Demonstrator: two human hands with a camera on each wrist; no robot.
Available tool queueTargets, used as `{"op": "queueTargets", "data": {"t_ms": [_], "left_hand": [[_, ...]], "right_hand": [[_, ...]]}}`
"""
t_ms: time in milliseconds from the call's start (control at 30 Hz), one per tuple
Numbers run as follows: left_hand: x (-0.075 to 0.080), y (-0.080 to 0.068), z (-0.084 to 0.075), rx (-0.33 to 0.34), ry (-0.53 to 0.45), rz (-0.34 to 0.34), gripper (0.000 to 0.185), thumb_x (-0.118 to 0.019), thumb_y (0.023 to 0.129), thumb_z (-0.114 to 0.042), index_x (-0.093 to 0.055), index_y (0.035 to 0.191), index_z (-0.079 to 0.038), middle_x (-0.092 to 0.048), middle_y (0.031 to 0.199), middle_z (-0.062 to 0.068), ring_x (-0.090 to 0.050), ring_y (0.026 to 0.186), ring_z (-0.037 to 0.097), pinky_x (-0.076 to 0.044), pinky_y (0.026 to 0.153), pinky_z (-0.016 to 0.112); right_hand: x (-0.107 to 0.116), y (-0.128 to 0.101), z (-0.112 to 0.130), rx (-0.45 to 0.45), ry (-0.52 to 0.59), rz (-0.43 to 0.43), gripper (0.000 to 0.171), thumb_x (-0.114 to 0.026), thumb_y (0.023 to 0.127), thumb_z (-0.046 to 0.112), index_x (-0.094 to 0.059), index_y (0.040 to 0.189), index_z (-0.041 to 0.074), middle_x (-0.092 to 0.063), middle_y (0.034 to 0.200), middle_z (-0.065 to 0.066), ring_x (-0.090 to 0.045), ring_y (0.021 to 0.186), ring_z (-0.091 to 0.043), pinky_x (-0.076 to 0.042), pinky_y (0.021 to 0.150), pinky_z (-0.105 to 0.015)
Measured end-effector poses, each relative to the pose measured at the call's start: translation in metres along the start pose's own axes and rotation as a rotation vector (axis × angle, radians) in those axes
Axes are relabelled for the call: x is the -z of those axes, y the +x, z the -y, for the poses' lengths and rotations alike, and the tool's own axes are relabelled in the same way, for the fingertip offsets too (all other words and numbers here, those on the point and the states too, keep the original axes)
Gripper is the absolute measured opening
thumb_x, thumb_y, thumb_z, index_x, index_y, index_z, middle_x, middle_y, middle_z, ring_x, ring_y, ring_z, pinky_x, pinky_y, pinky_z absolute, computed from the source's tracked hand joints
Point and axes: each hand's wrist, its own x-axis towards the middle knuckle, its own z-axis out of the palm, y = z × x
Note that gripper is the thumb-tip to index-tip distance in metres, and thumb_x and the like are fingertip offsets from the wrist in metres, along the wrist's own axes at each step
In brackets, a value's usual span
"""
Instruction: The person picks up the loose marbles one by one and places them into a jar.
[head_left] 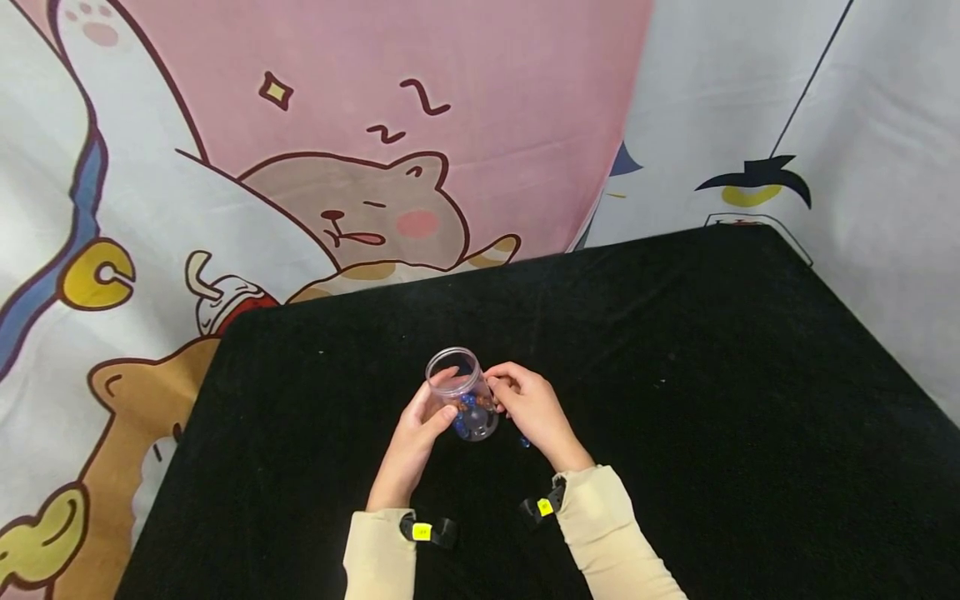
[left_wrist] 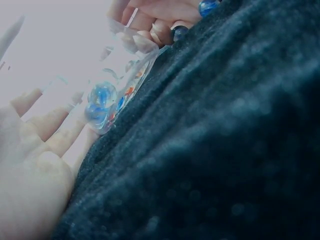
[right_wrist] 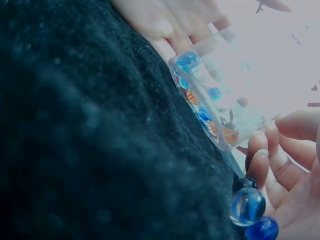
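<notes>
A clear plastic jar (head_left: 471, 386) stands uncapped on the black cloth, tilted slightly, with several blue and orange glass marbles (head_left: 468, 401) at its bottom. My left hand (head_left: 414, 431) grips its left side, thumb in front and fingers behind. On the other side, my right hand (head_left: 534, 412) has bent fingers close against the jar's wall; whether they pinch anything is hidden. Beneath that hand, in the right wrist view, lie a clear-and-blue marble (right_wrist: 248, 206), a deep blue marble (right_wrist: 262, 228) and a dark marble (right_wrist: 245, 183), all outside the jar.
Black cloth (head_left: 712, 400) covers the table around both hands. A cartoon-printed curtain (head_left: 525, 125) hangs behind the table and along its left side. Each wrist carries a black strap-on camera (head_left: 435, 532) by a cream sleeve (head_left: 378, 554).
</notes>
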Motion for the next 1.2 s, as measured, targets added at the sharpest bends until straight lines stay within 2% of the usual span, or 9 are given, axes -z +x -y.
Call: {"op": "queueTargets", "data": {"t_ms": [167,433,667,867,1033,1200], "left_hand": [[0.003,0.002,0.009,-0.015,0.008,0.001,0.044,-0.050,0.091,-0.016,-0.039,0.134,-0.014,-0.049,0.127,0.007,-0.046,0.117,0.025,-0.031,0.098,0.046],[0.005,0.002,0.011,-0.010,-0.005,0.006,0.048,-0.053,0.089,-0.024,-0.038,0.134,-0.013,-0.049,0.127,0.006,-0.046,0.117,0.023,-0.030,0.097,0.049],[0.005,0.002,0.009,-0.019,-0.008,0.018,0.046,-0.051,0.090,-0.020,-0.037,0.134,-0.011,-0.049,0.128,0.005,-0.045,0.118,0.021,-0.030,0.098,0.048],[0.001,0.000,-0.002,-0.012,-0.011,0.026,0.043,-0.046,0.092,-0.010,-0.037,0.134,-0.010,-0.049,0.128,0.005,-0.045,0.118,0.021,-0.030,0.098,0.047],[-0.001,-0.001,-0.009,-0.009,0.003,0.025,0.042,-0.045,0.092,-0.007,-0.039,0.133,-0.014,-0.049,0.128,0.005,-0.046,0.117,0.021,-0.032,0.097,0.046],[0.000,0.000,-0.009,0.004,0.002,0.023,0.044,-0.047,0.092,-0.009,-0.036,0.134,-0.009,-0.049,0.128,0.006,-0.046,0.117,0.021,-0.031,0.097,0.047]], "right_hand": [[0.002,-0.001,0.003,-0.008,-0.038,0.003,0.014,-0.053,0.089,0.028,-0.062,0.099,0.023,-0.059,0.079,0.000,-0.057,0.068,-0.017,-0.048,0.063,-0.031],[0.010,-0.002,0.004,0.006,-0.146,-0.002,0.015,-0.056,0.087,0.025,-0.061,0.101,0.023,-0.060,0.080,0.005,-0.057,0.069,-0.013,-0.047,0.062,-0.029],[0.018,-0.002,0.006,0.020,-0.263,0.006,0.016,-0.058,0.086,0.026,-0.061,0.102,0.024,-0.058,0.080,0.006,-0.054,0.066,-0.013,-0.045,0.058,-0.029],[0.030,-0.003,0.008,0.022,-0.346,0.011,0.018,-0.060,0.085,0.025,-0.061,0.103,0.021,-0.055,0.077,0.004,-0.051,0.063,-0.014,-0.043,0.056,-0.029],[0.041,-0.004,0.007,-0.011,-0.428,0.074,0.019,-0.060,0.085,0.027,-0.061,0.102,0.020,-0.053,0.071,0.002,-0.049,0.059,-0.016,-0.041,0.053,-0.030],[0.045,-0.005,0.007,-0.078,-0.480,0.164,0.018,-0.060,0.084,0.029,-0.062,0.099,0.020,-0.053,0.066,0.001,-0.048,0.056,-0.017,-0.039,0.050,-0.031]]}}
